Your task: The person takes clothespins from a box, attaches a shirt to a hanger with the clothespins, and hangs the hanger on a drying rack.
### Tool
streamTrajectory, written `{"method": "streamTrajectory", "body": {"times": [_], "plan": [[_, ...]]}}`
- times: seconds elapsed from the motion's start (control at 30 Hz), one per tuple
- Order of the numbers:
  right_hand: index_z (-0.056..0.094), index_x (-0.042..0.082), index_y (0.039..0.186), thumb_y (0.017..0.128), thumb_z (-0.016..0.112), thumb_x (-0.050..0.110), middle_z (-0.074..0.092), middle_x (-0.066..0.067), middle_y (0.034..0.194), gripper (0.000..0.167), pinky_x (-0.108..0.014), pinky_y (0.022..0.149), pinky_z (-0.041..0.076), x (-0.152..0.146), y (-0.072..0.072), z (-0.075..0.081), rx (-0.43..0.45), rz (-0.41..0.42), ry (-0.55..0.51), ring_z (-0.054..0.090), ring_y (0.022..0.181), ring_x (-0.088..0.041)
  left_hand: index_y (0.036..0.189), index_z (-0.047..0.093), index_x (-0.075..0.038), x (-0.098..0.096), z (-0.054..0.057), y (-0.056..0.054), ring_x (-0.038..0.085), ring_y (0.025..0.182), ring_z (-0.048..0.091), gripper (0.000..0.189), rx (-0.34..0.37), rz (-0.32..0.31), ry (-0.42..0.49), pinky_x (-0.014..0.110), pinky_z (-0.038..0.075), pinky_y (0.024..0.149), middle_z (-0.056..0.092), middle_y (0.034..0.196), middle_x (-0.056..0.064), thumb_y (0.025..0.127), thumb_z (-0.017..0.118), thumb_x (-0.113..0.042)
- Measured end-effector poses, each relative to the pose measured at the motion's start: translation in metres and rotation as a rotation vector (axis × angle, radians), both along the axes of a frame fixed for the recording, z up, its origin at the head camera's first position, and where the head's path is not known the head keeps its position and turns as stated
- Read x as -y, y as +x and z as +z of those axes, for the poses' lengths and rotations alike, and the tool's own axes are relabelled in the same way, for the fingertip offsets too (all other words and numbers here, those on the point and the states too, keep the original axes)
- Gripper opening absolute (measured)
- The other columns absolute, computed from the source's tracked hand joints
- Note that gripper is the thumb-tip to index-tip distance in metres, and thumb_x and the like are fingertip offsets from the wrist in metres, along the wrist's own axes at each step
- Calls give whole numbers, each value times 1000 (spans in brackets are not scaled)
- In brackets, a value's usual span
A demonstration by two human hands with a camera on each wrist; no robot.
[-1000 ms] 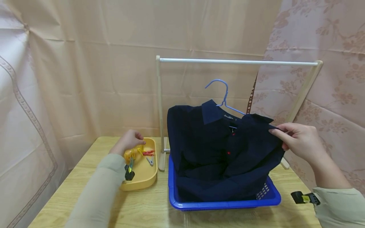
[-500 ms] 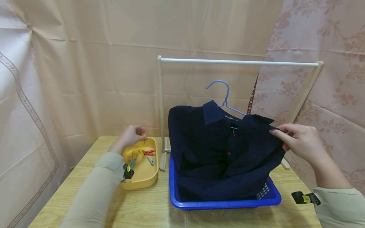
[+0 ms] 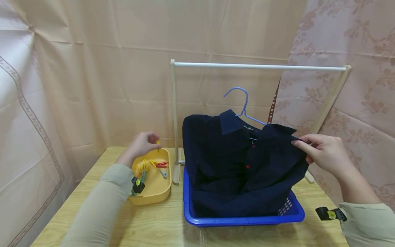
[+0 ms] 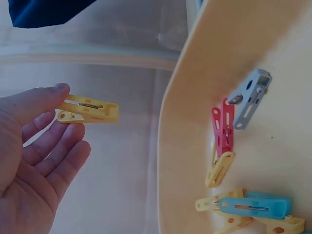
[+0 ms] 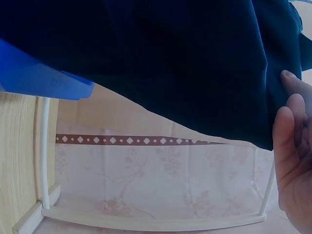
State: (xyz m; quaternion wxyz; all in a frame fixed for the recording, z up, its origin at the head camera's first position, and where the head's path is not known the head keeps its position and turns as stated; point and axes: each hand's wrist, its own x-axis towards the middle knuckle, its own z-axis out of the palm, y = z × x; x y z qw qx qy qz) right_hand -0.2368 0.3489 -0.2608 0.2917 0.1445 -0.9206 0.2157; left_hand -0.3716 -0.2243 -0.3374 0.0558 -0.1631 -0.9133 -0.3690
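Left hand [image 3: 143, 144]: pinches yellow clothespin [image 4: 109, 111], now raised above tray [image 3: 152, 188]; pick-up judged complete. Right hand [image 3: 330, 151]: pinches dark shirt [image 3: 216, 151] near shoulder, unchanged. Shirt: in blue basket [image 3: 243, 221], hanger [image 3: 246, 102] protruding at collar. Other clothespins [image 4: 225, 126]: remain in tray.

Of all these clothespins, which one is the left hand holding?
The yellow clothespin pinched by the left hand. It alone is held; the other clothespins in view, yellow, red, grey and blue, lie in the tray.
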Motion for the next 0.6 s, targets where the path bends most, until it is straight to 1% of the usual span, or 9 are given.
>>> {"method": "streamTrajectory", "body": {"times": [0.23,0.43,0.6], "plan": [[74,12,88,95,75,23,56,9,51,13,-23,43,38,0,0,-1,3,-5,9,55,46,-10,120,65,3,-6,8,4,33,102,68,37,-34,-25,15,48,55,90,72,109,18,89,79,-12],[74,12,87,95,75,23,55,9,51,13,-23,43,38,0,0,-1,5,-2,5,55,45,-10,128,64,3,-10,14,8,33,107,67,42,-22,-32,30,48,54,93,71,115,19,92,77,-14],[74,12,86,95,75,23,56,9,51,14,-23,43,38,0,0,-2,14,-3,1,55,46,-10,129,64,2,-13,20,13,33,108,67,42,-17,-33,41,47,54,94,70,116,19,92,76,-15]]}}
